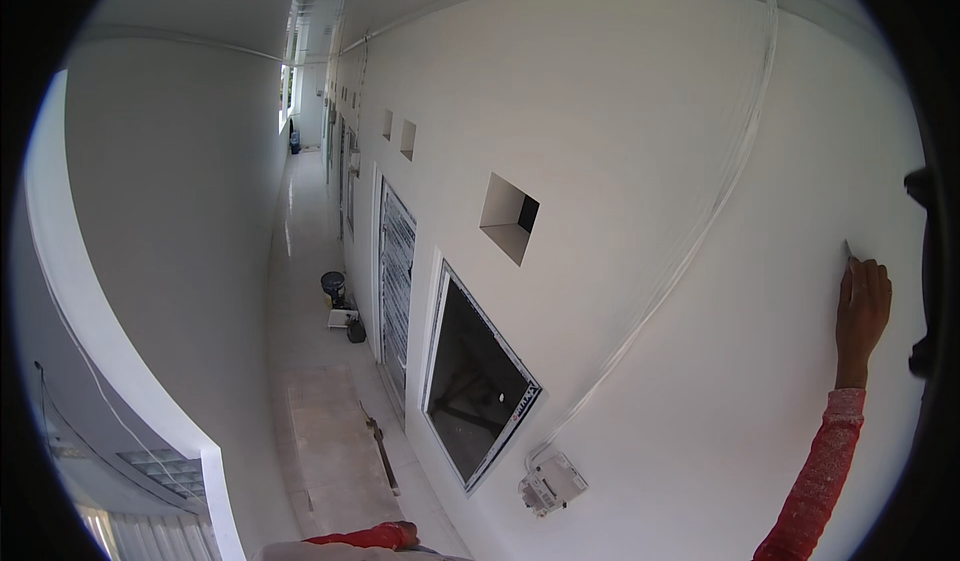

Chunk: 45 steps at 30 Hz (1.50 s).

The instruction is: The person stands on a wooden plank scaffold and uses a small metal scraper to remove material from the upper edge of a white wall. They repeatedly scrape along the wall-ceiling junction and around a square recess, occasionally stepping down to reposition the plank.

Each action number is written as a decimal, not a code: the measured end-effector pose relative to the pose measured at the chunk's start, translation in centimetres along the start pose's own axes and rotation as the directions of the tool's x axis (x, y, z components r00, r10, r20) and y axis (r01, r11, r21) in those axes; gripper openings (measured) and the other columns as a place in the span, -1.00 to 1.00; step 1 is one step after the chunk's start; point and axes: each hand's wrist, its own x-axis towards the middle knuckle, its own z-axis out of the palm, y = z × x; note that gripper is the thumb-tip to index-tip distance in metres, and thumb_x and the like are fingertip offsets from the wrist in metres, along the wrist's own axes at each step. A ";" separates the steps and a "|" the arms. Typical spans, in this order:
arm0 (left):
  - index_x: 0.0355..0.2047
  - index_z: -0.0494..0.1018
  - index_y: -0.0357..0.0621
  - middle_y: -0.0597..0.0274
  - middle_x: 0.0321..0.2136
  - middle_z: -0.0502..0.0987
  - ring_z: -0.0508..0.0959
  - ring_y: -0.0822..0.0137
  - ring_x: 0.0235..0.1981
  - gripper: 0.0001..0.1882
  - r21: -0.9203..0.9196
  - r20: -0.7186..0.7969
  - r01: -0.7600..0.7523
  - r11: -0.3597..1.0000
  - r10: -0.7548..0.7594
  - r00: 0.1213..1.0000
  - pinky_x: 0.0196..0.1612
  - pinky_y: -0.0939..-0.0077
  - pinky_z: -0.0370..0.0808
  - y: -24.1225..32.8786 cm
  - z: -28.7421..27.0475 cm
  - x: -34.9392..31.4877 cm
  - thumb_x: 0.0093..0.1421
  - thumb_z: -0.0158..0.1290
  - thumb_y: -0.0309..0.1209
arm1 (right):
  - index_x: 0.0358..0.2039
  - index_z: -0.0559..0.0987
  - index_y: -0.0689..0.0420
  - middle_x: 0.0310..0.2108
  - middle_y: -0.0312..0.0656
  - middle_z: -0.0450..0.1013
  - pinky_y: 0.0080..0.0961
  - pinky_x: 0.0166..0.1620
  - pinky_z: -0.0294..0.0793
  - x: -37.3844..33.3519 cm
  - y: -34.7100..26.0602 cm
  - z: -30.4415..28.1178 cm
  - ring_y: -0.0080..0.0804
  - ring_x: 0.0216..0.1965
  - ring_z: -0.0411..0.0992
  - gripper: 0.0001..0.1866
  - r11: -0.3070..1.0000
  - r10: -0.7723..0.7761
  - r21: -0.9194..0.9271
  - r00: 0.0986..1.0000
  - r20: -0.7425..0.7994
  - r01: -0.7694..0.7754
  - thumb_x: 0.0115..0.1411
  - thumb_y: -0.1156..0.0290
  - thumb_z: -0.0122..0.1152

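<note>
My right hand (pixel 864 306) is raised against the white wall (pixel 700 361) at the far right, the arm in a dusty red sleeve. Its fingers are closed around a putty knife (pixel 849 250), whose small grey blade pokes out above them by the wall; the handle is hidden in the grip. Low at the bottom edge, my left hand (pixel 404 534) sits close to my body. Its fingers look curled, and a thin greyish edge shows just beneath it. What it holds is mostly cut off by the frame.
A window (pixel 475 381) and an electric meter box (pixel 552 483) with cables are on the wall. Square openings (pixel 510 218) and a film-covered door (pixel 397 281) lie farther along. Down the corridor stand a dark bucket (pixel 333 283) and small items. A long tool (pixel 381 454) lies on the floor.
</note>
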 end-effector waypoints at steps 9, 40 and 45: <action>-0.19 0.63 -0.25 -0.16 -0.17 0.66 0.64 -0.12 -0.09 -0.47 -0.110 -0.174 0.047 0.993 -0.066 0.982 0.01 0.00 0.50 -0.8 -4.4 0.8 0.32 -0.01 0.02 | -0.50 0.68 0.01 -0.44 -0.17 0.57 -0.24 -0.27 0.52 -34.1 -27.7 -16.6 -0.22 -0.34 0.55 -0.95 0.346 -0.408 0.518 0.372 0.834 -0.783 0.06 0.36 0.31; 0.01 0.56 -0.20 -0.11 0.00 0.61 0.60 -0.06 0.05 -0.42 -0.209 -0.023 0.153 0.966 -0.161 0.987 0.18 0.15 0.47 -2.9 -2.4 -2.5 0.29 -0.04 0.05 | -0.14 0.50 0.16 -0.29 -0.14 0.51 0.00 -0.22 0.60 -60.4 -45.1 -44.5 -0.16 -0.24 0.56 -0.81 -0.585 -0.587 -0.811 -0.700 0.406 0.020 0.28 0.40 0.09; -0.04 0.59 -0.17 -0.01 -0.08 0.66 0.64 0.02 -0.04 -0.40 -0.213 0.094 -0.048 0.976 0.069 0.993 0.12 0.14 0.47 0.1 -4.5 0.2 0.29 0.01 0.14 | -0.20 0.53 0.15 -0.34 -0.20 0.52 -0.21 -0.28 0.61 -48.9 -46.7 -46.4 -0.28 -0.36 0.54 -0.87 -0.392 -0.549 -0.903 -0.744 0.382 -0.175 0.30 0.41 0.21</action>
